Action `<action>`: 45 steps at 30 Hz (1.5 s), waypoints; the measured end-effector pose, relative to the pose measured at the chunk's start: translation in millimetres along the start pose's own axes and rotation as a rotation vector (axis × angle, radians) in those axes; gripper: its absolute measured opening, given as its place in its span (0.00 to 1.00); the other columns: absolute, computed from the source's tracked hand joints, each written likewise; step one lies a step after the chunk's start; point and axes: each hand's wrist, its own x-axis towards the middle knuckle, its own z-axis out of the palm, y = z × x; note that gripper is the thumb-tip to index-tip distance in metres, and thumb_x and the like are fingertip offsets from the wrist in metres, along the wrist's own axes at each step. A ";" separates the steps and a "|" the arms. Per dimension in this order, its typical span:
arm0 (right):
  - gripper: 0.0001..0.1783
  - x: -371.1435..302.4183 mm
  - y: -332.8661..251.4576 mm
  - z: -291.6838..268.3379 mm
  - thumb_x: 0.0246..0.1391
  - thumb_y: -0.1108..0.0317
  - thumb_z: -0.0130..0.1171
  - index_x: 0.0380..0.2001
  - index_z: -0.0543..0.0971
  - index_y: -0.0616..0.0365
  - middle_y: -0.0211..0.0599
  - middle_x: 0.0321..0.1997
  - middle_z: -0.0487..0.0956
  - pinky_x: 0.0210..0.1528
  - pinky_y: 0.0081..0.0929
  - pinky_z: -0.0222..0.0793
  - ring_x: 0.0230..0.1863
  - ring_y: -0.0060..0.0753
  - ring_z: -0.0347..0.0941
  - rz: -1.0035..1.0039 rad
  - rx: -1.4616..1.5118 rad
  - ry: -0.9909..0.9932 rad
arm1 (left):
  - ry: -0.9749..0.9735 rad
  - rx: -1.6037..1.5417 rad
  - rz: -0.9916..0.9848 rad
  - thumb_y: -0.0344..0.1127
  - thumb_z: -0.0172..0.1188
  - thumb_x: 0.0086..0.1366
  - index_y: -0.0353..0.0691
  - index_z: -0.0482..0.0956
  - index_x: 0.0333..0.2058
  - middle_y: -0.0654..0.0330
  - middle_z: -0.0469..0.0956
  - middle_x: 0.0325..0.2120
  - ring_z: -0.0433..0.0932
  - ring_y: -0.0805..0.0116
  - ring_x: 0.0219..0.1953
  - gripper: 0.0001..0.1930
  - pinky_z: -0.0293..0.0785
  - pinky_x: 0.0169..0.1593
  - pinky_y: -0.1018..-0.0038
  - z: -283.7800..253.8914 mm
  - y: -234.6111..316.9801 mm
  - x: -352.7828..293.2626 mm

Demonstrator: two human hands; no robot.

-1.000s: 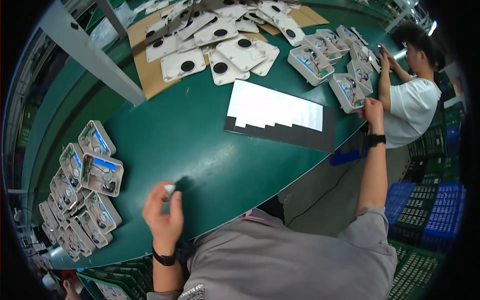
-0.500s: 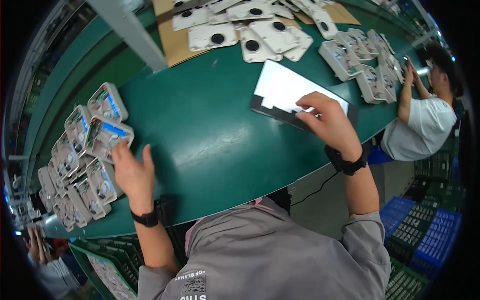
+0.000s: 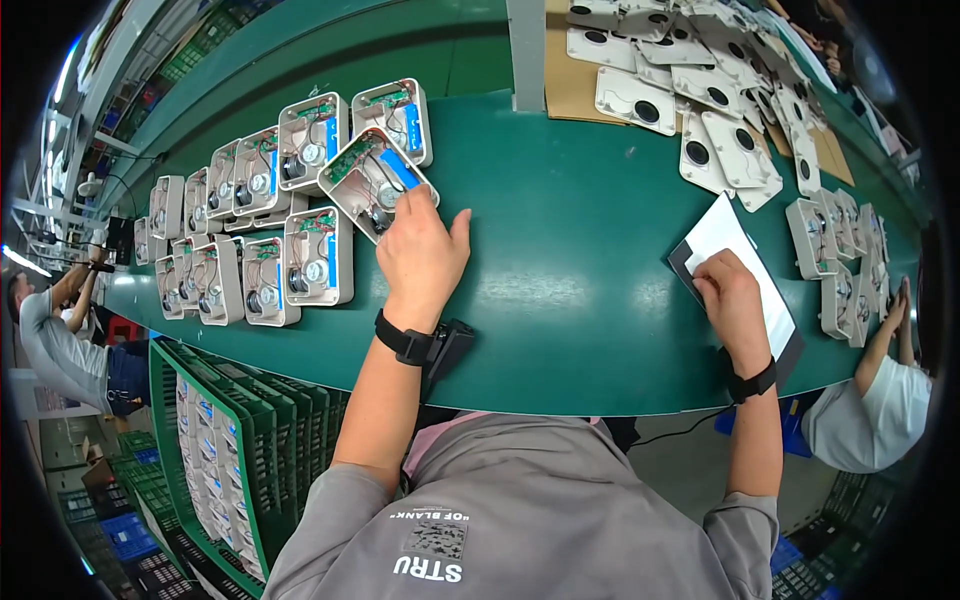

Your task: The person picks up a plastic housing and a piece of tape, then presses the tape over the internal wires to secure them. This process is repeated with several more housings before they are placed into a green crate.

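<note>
My left hand (image 3: 425,245) reaches to a tilted off-white plastic housing (image 3: 350,170), which has a green circuit board, wires, a round speaker and a blue block inside. Its fingertips lie at the near edge of that housing, and the thumb points away from them. This housing leans on others of its kind at the left. At the right, my right hand (image 3: 738,300) is over a white sheet (image 3: 715,228) with a dark grey border, lying on the table. Its thumb and forefinger are pressed together at the sheet's left part; anything between them is too small to make out.
Several similar housings (image 3: 318,255) stand in rows on the green table (image 3: 540,330). White panels with black discs (image 3: 655,112) lie piled on cardboard at the back right. More housings (image 3: 812,238) are at far right, beside a co-worker (image 3: 865,415). A green crate (image 3: 250,470) stands at lower left.
The view has swung left, bringing more housings and the crate into sight. My right hand's thumb and forefinger have closed at the sheet; my left hand remains by the tilted housing.
</note>
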 end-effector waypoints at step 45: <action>0.05 -2.9 8.7 6.2 0.53 0.80 0.65 0.34 0.81 0.65 0.42 0.35 0.80 0.39 0.33 0.74 0.34 0.42 0.78 0.099 0.106 0.045 | -0.106 -0.245 -0.041 0.23 0.67 0.67 0.28 0.78 0.46 0.64 0.81 0.32 0.73 0.81 0.27 0.12 0.71 0.32 0.81 -73.0 -44.4 -14.1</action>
